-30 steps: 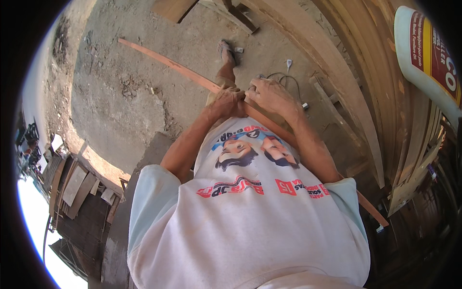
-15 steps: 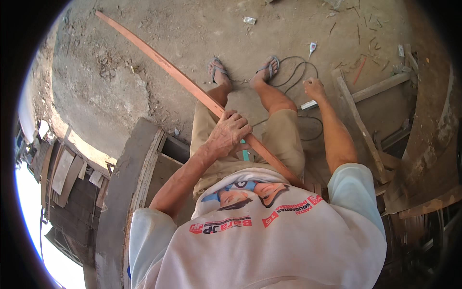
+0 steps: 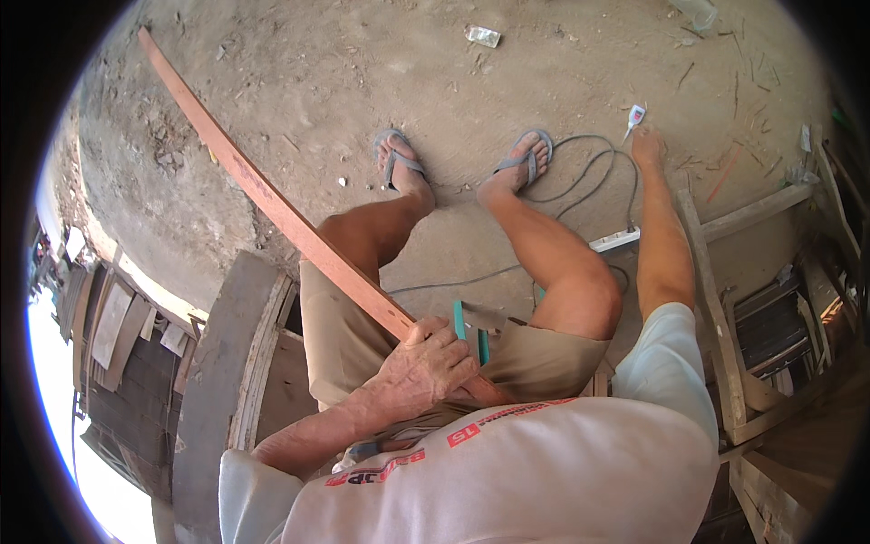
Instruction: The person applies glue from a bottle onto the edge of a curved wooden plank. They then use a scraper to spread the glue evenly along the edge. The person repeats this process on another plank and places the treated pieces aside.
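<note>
My left hand (image 3: 424, 364) is closed around a long, reddish-brown strip of wood (image 3: 263, 194). The strip slants from my lap across my left thigh toward the far left, and its near end goes out of sight by my shirt. Stretched out toward the ground at the far right, my right hand (image 3: 648, 148) has its fingers apart, right beside a small white bottle (image 3: 636, 116) with a narrow nozzle. Whether the fingertips touch the bottle, I cannot tell. Just past my left hand, a teal piece (image 3: 460, 322) shows between my thighs.
A grey cable (image 3: 594, 163) loops over the dirt ground to a white power strip (image 3: 616, 240) beside my right leg. Wooden frames (image 3: 716, 317) stand at my right. A grey-edged wooden piece (image 3: 213, 381) stands at my left. A small crumpled packet (image 3: 483, 36) lies far ahead.
My right hand has reached forward and right, up to the white bottle. I have leaned forward, and my left hand with the wood strip sits lower in the picture.
</note>
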Motion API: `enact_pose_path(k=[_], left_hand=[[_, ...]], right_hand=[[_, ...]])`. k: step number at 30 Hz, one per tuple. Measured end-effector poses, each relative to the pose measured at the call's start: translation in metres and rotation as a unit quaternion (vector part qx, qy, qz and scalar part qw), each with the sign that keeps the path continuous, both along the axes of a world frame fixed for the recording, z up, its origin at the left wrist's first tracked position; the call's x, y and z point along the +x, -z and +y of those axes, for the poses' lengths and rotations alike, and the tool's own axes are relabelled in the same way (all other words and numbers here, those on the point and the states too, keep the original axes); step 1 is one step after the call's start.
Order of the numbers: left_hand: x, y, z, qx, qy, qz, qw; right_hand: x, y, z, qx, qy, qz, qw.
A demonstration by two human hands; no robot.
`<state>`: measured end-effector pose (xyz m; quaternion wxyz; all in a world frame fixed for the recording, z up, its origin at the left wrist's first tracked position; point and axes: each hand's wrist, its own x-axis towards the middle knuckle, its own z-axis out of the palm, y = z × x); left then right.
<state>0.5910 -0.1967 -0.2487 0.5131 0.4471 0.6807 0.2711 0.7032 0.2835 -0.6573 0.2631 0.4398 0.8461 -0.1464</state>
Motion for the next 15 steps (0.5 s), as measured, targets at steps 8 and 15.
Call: enact_pose_path(k=[8,15], left_hand=[[-0.005,0.012,0.012,-0.016,-0.004,-0.005,1.000],[-0.005,0.017,0.018,0.020,0.006,0.035,0.999]], right_hand=[[0.002,0.088,0.026,0.069,0.044,-0.058,0.995],[-0.021,0.066,0.015,-0.004,0.074,-0.038,0.997]])
